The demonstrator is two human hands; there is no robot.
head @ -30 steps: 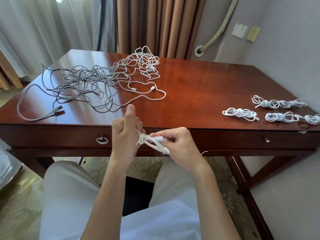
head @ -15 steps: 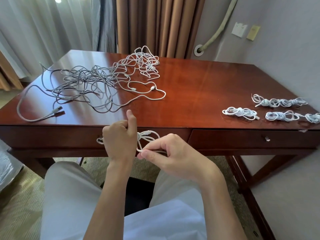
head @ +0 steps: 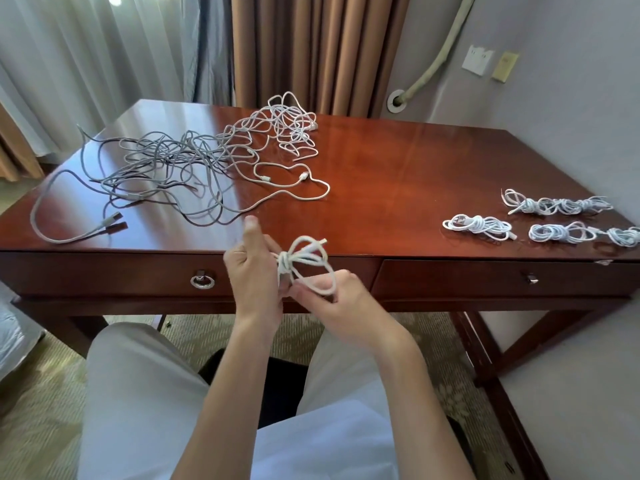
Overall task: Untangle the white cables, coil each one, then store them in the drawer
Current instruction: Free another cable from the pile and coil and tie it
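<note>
Both hands have come up a bit since half a second ago, so the little cable bundle (head: pixel 304 263) now sits level with the desk's front edge instead of down in front of the drawer. Left hand (head: pixel 254 271) is closed around the wrapped middle of the bundle with the thumb sticking straight up, and the right hand (head: pixel 341 299) is pinching one of the loops hanging off the lower right side. Loops look more spread out than before, kind of like a bow. Nothing on the desk (head: pixel 415 174) has shifted: the big tangle of cables (head: pixel 194 164) is still sprawled over the far left, and the four coiled cables (head: pixel 540 220) still sit together near the right front corner. Both drawers are shut, the left drawer (head: pixel 114 275) with a ring pull and the right drawer (head: pixel 502 277) with a small knob. Behind the desk there are brown and sheer curtains (head: pixel 311 46), and patterned carpet (head: pixel 41 403) underneath.
</note>
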